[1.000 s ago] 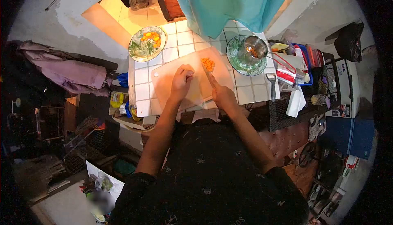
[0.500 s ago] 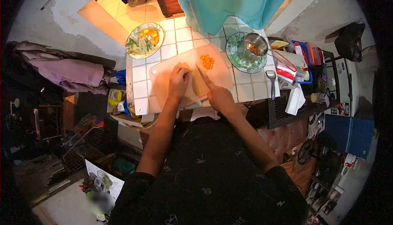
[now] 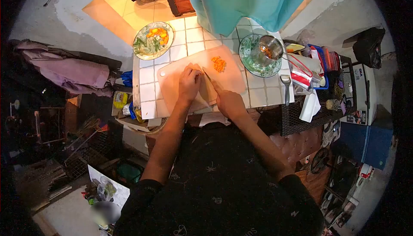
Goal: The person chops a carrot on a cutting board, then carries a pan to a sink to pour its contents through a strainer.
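On the tiled table lies a pale pink cutting board (image 3: 170,94), with a small heap of diced orange pieces (image 3: 218,64), which look like carrot, near its far right part. My right hand (image 3: 231,104) grips a knife (image 3: 208,75) by the handle, its blade slanting across the board toward my left hand. Just left of the blade, my left hand (image 3: 189,83) is closed with curled fingers over the board. A bit of something pale orange shows at its fingertips, too small and covered to name. The knife's tip is close beside those fingers.
A plate (image 3: 139,52) with orange pieces and pale green strips stands at the back left. On the right, a metal pot (image 3: 271,47) holding orange bits rests on a green patterned plate (image 3: 258,69). A peeler (image 3: 286,90) lies near the right edge; a teal curtain (image 3: 245,4) hangs behind.
The knife blade has shifted slightly left, closer to my left fingers, and my right hand has moved a little left with it. The diced heap looks the same.
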The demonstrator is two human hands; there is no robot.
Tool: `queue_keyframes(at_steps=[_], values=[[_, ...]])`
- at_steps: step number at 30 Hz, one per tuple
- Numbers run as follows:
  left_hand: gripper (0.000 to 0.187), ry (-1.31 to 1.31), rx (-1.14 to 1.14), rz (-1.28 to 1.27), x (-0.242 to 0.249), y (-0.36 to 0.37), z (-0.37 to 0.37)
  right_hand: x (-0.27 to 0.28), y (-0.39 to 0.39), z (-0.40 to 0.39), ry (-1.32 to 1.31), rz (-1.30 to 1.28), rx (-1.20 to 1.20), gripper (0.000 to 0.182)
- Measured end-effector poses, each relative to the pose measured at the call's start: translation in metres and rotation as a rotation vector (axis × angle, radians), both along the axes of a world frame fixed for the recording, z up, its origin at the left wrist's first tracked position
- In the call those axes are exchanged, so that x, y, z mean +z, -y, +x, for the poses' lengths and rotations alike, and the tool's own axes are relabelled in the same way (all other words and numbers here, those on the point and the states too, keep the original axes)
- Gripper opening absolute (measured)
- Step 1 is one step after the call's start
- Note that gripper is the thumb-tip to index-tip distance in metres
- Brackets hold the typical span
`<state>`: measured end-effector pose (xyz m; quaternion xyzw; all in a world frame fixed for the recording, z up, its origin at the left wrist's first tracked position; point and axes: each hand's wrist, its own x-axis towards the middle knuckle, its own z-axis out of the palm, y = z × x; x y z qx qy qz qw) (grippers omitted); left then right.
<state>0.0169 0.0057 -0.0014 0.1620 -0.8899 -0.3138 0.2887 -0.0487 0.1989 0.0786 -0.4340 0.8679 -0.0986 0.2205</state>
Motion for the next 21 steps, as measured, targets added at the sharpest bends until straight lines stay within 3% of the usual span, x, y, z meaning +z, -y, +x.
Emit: queue_keyframes(at_steps=[16, 21], values=[[0.014, -0.075, -0.021, -0.084, -0.003, 0.003, -0.004, 0.014, 0.006, 0.009, 0.116, 0.037, 0.003, 0.071], [0.016, -0.032, -0.028, -0.04, -0.001, 0.002, -0.001, -0.015, 0.011, 0.009, 0.068, -0.073, 0.031, 0.073]])
